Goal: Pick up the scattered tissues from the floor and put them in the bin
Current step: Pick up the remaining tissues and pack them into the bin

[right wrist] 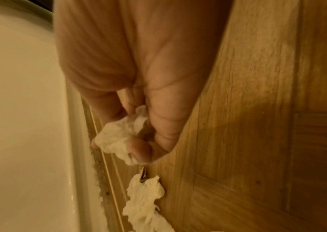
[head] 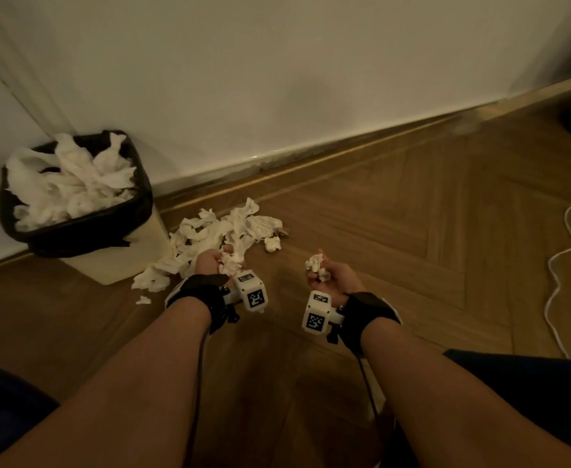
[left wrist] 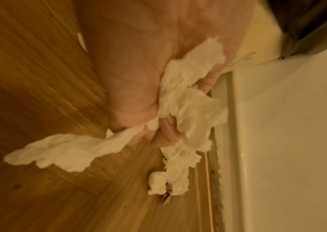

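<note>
Our left hand [head: 214, 261] is curling its fingers round a bunch of crumpled white tissue [head: 230, 261], and our right hand [head: 332, 274] is closing on a smaller crumpled white tissue wad [head: 315, 263] that is poking out above the fingers. The left wrist view is showing the left hand's bunch [left wrist: 188, 100] spilling out past the fingers [left wrist: 166, 131], with one long flap trailing sideways. In the right wrist view the small wad [right wrist: 119, 138] is sitting between the thumb and the curled fingers [right wrist: 138, 150].

We are seeing thin, white, wrinkled tissues, some twisted into strips and some balled. A loose heap of scattered white tissues [head: 209, 238] is lying on the brown herringbone wooden floor [head: 412, 231], just beside the bin and touching our left hand, with a small balled tissue [head: 272, 243] at its right edge and a tiny white scrap [head: 143, 300] nearer us.

The cream square bin with a black liner bag [head: 74, 238] is standing against the white wall [head: 277, 79], and it is brimming with crumpled white tissues [head: 71, 184] rising above its rim.

A white cord [head: 564, 265] is snaking over the floor at the far right.
</note>
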`<state>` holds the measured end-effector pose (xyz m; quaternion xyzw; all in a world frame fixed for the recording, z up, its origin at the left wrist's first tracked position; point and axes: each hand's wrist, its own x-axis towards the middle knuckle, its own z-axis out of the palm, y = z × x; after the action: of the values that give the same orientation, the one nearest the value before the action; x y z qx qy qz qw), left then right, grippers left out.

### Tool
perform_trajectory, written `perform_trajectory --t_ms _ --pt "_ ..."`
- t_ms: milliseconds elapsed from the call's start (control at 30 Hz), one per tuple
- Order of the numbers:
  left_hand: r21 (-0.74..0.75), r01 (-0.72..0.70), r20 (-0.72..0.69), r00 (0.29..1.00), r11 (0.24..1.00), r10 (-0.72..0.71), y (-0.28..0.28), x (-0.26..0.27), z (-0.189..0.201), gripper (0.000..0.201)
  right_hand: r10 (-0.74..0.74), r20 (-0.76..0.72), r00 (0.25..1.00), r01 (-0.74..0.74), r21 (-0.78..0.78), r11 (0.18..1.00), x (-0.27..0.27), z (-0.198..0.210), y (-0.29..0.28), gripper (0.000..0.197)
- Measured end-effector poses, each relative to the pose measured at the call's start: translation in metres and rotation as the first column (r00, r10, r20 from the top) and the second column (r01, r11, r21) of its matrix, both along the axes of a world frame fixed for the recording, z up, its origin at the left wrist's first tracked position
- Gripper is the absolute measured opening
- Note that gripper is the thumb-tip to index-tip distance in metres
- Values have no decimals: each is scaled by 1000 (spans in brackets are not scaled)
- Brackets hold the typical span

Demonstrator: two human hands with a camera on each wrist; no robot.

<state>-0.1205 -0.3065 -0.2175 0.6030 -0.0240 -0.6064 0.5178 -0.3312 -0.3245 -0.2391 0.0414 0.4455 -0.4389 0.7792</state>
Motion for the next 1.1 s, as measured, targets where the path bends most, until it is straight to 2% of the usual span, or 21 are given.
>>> perform_trajectory --t_ms 100,167,200,267,333,433,533,700,767,867,933,967,1033,1067,1100 --pt "-85 -63 -78 995 994 56 -1 10 25 21 24 -49 998 -25 -13 1000 12 17 -3 40" --pt "-172 -66 -123 991 983 45 -2 21 42 33 46 -76 996 -50 -44 998 23 28 -5 43" --pt "-209 -56 -124 992 976 31 -1 28 52 28 60 -85 995 -66 -65 996 30 35 -7 44" --pt "-313 -89 -218 976 946 20 0 43 70 13 100 -102 990 -111 -110 988 46 47 -9 45" --pt "-391 -141 -229 972 910 52 1 62 88 10 156 -110 982 -173 -170 970 65 60 -10 45" --pt "-495 -265 -258 954 827 151 4 94 114 11 239 -84 967 -253 -275 928 99 82 -11 45" --pt "-540 -388 -279 920 747 276 9 130 136 28 272 -45 961 -272 -329 905 138 106 -13 41" --pt "-647 -529 -434 847 549 305 21 175 167 29 418 -83 905 -403 -486 776 200 144 -12 41" --pt "-656 -550 -457 835 517 308 19 189 173 34 461 -111 880 -443 -541 715 219 155 -16 42" --pt "-666 -551 -467 834 503 295 9 205 179 53 469 -240 850 -515 -569 641 244 170 -28 38" --pt "-640 -552 -461 832 535 308 -3 215 184 62 451 -342 825 -564 -556 611 261 177 -41 42" --pt "-613 -554 -462 829 563 314 -11 220 186 60 433 -385 815 -580 -543 607 269 179 -50 43" --pt "-577 -519 -422 851 631 314 -25 228 189 40 385 -460 800 -594 -515 618 284 182 -65 44" --pt "-573 -492 -373 869 655 325 -33 231 188 27 372 -469 801 -589 -505 632 290 182 -73 45" --pt "-574 -471 -320 882 670 346 -41 233 185 26 368 -446 816 -568 -499 654 296 178 -79 44"
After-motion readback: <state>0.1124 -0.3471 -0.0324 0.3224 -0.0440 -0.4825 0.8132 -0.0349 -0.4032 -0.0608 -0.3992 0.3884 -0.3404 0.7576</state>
